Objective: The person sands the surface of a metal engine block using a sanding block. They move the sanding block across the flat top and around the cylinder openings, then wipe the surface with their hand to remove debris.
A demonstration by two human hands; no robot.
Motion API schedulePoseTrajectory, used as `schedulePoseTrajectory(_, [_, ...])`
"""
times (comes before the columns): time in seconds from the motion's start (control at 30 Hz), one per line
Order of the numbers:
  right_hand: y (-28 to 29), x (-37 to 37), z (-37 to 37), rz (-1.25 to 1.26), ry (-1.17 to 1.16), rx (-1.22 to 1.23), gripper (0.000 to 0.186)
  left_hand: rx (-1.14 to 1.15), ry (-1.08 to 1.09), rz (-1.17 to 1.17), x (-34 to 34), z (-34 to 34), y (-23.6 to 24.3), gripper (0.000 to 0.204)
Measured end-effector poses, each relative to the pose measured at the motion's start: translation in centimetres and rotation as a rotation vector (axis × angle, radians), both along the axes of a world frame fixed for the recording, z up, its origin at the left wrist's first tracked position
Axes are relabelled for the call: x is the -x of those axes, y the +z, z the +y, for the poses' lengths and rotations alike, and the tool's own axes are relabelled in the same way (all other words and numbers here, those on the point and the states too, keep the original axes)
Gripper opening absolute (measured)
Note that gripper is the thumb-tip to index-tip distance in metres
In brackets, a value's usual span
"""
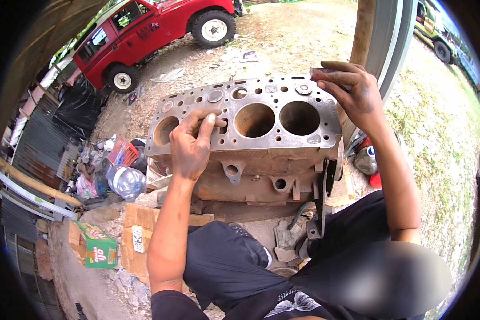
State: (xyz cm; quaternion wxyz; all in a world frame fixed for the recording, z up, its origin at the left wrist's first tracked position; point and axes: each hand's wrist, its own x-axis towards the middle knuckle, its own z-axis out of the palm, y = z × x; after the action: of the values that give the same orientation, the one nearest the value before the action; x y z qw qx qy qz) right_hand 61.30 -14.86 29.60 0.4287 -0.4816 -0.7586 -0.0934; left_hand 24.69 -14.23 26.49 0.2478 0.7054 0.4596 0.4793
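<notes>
An engine block (240,160) stands in front of me, its flat grey metal deck facing up and its side brown with rust. Large round cylinder bores (254,120) and many smaller holes open through the deck. My left hand (192,144) rests over the deck's left part, beside a bore, with its fingers curled and thumb close to them; whatever they may hold is hidden. At the far right corner of the block, my right hand (352,88) is raised with thumb and fingers pinched on a small thin flat piece (316,74), dark reddish and grey.
A red off-road car (154,32) is parked beyond the block. A wooden and metal post (381,48) rises at the right. On the left lie a large clear plastic bottle (127,181), a red basket (124,153) and a green carton (94,245). Bottles (366,160) stand right of the block.
</notes>
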Motion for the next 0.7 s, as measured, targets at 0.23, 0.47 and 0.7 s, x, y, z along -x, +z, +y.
schedulePoseTrajectory(0.23, [0.2,3.0,0.6,-0.120,0.048,-0.036,0.017,-0.161,0.101,0.168,-1.2,-0.7,0.1,0.019])
schedulePoseTrajectory(0.47, [1.4,2.1,2.1,-0.184,-0.016,-0.093,0.018,-0.435,0.010,0.263,-1.1,-0.1,-0.7,0.013])
schedulePoseTrajectory(0.7, [-0.7,1.7,0.9,-0.327,-0.011,0.238,0.032,-0.451,-0.051,0.250,0.1,-0.4,-1.7,0.016])
